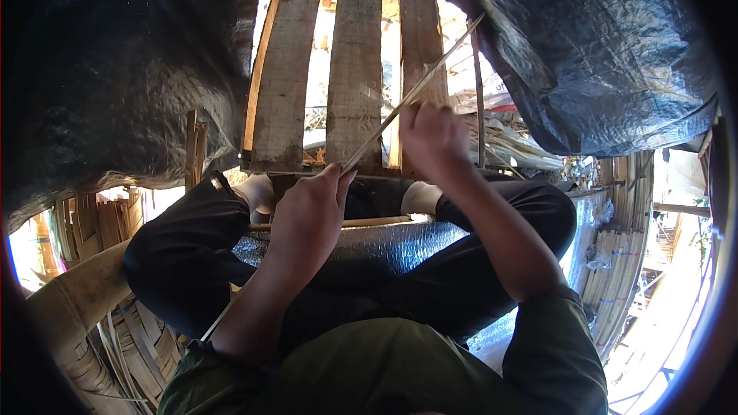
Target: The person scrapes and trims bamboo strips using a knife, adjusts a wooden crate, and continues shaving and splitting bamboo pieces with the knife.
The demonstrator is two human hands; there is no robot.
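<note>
A long, thin, pale bamboo strip (446,55) slants from the upper right down toward my lap. My left hand (306,211) pinches it between thumb and fingers in front of my crossed legs. A pale length showing beside my left forearm lies in line with it, but the forearm covers the part between. My right hand (437,141) is a closed fist, slightly blurred, with its knuckles against the strip farther up. Whether that fist grips the strip or something small is hidden.
Wooden planks (355,69) with bright gaps lie ahead. Black plastic sheets (615,46) hang on both sides. Bundled bamboo strips (615,261) stand at the right. A thick bamboo pole (81,292) curves at the left, and silvery sheeting (361,250) lies beneath my legs.
</note>
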